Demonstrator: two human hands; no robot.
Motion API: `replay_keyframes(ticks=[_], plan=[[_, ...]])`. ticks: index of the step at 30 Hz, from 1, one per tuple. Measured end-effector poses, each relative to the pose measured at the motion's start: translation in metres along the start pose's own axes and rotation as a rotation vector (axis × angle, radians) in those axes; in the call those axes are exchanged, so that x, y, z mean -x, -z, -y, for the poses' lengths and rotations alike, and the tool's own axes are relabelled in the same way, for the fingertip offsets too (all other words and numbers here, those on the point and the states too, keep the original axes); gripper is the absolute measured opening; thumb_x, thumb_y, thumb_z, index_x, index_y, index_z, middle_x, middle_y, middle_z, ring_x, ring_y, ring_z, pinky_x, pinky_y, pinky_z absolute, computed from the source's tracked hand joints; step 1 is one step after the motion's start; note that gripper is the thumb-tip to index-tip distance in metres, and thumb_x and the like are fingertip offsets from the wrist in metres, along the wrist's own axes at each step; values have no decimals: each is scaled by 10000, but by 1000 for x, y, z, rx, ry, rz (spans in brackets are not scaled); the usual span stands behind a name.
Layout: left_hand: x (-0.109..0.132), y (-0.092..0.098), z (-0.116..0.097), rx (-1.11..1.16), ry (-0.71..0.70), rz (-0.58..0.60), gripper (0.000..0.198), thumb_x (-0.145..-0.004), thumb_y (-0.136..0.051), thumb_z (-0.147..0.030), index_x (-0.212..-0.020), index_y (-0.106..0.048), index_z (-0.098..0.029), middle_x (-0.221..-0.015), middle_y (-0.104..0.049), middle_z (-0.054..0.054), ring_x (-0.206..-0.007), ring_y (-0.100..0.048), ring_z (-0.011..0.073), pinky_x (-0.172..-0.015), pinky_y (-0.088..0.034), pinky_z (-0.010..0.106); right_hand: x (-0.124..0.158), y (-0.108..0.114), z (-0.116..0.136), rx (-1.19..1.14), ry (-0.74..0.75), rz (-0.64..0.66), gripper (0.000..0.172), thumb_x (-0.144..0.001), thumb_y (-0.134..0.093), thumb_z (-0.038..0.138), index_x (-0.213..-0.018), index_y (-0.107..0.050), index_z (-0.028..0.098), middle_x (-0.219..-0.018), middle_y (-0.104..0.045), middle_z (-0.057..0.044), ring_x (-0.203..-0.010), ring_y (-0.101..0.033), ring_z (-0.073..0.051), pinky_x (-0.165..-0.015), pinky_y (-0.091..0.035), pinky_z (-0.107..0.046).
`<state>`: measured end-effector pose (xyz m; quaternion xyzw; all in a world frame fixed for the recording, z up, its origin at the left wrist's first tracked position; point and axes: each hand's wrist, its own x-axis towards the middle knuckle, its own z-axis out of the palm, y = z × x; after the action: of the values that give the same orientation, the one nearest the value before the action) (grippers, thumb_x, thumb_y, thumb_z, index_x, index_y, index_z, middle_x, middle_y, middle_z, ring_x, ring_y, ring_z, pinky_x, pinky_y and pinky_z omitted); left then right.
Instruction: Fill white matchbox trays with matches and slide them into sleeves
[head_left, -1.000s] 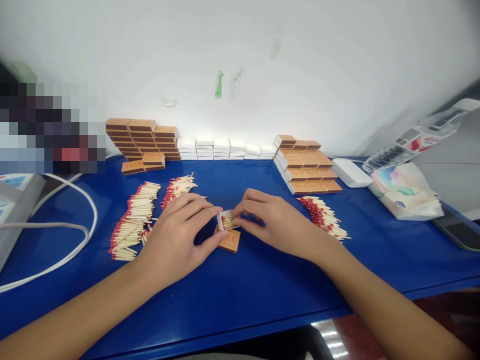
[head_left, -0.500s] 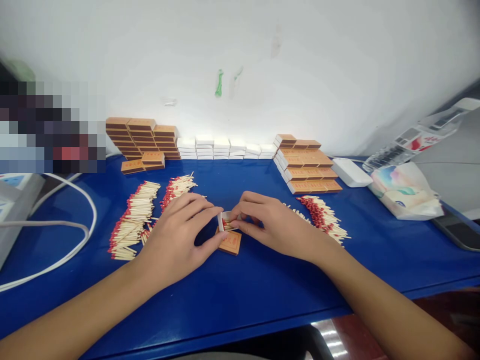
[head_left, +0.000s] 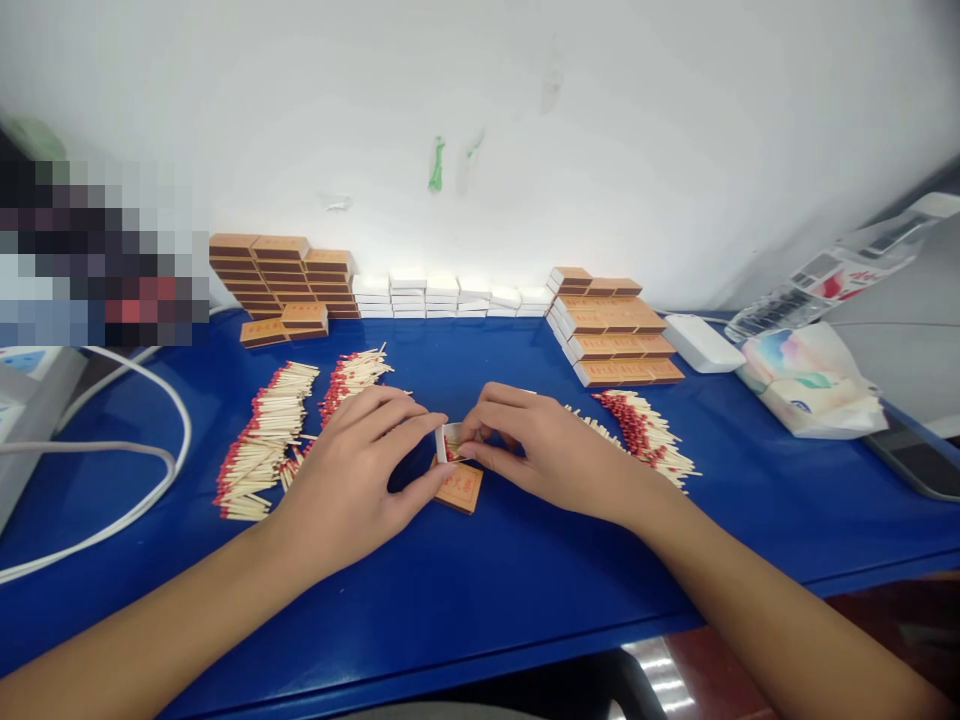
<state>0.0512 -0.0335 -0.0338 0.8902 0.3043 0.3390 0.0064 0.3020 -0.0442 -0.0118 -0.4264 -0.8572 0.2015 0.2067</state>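
Note:
My left hand (head_left: 356, 475) grips the end of a small white matchbox tray (head_left: 441, 445) between thumb and fingers. Red-tipped matches (head_left: 451, 450) lie inside that tray. My right hand (head_left: 536, 440) is closed at the tray's other end, its thumb and fingertips pinched on matches there; the fingers partly cover them. Just below the tray, an orange matchbox (head_left: 459, 490) lies flat on the blue table (head_left: 450, 600), near my left thumb. Loose matches are heaped to the left (head_left: 262, 440), behind my left hand (head_left: 356, 375) and to the right (head_left: 652, 440).
Along the wall stand stacked orange matchboxes (head_left: 281, 270), white trays (head_left: 442, 297) and further matchboxes (head_left: 615, 335). At right are a white box-shaped device (head_left: 703, 343), a tissue pack (head_left: 810, 385), a plastic bottle (head_left: 825, 275) and a phone (head_left: 926, 455). White cables (head_left: 184, 425) loop at left.
My right fingertips have shifted slightly at the tray, and the matches in it sit lower. A little more of the orange matchbox's printed face shows. My left hand keeps its hold.

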Motion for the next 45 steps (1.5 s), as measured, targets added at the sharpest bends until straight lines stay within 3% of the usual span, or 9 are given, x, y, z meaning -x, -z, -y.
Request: replay_keyframes(ticks=[8,21,26,33,40,45], plan=[[0,0,-1,10,29,13,277,-984,-698,-215,-1259,-715,-187,-1175,-796,100,-1184,-696,309,-1074,-592,523,0,0,0,24,20,5,182,-1113,-628,318,-1094,-783,225,-1039,-686,-43,-858,-661,-171,-778,-488,-318],[0,1,0,14,57,32,238,-1002,-681,-255,-1232,-728,-212,-1172,-798,86,-1176,-693,304,-1064,-583,523,-2,-6,-4,1,31,-9,212,-1128,-597,343,-1050,-742,209,-1031,-684,-55,-871,-664,-186,-793,-505,-334],[-2,4,-1,33,112,82,189,-987,-665,-278,-1158,-704,-208,-1130,-790,75,-1174,-684,307,-1044,-578,512,-1,-7,-4,-16,31,-1,220,-1135,-570,300,-1109,-768,210,-1016,-676,-55,-858,-658,-185,-790,-507,-336],[-1,4,-1,39,144,143,237,-995,-629,-293,-1207,-680,-202,-1162,-780,87,-1245,-651,327,-1067,-565,539,-1,-4,-3,-50,48,6,228,-1125,-576,268,-1143,-801,238,-1035,-676,-56,-872,-671,-186,-818,-519,-345],[0,2,0,49,124,125,275,-996,-642,-289,-1239,-708,-176,-1178,-786,103,-1216,-663,320,-1070,-571,540,1,-2,0,-116,81,22,284,-1116,-561,201,-1240,-803,282,-1041,-669,-51,-881,-666,-176,-804,-519,-326],[1,1,0,49,124,117,310,-1004,-649,-300,-1270,-714,-155,-1196,-790,117,-1236,-664,331,-1085,-570,562,1,-3,0,-83,61,11,234,-1106,-595,221,-1182,-812,262,-1046,-669,-45,-866,-659,-169,-799,-505,-324]])
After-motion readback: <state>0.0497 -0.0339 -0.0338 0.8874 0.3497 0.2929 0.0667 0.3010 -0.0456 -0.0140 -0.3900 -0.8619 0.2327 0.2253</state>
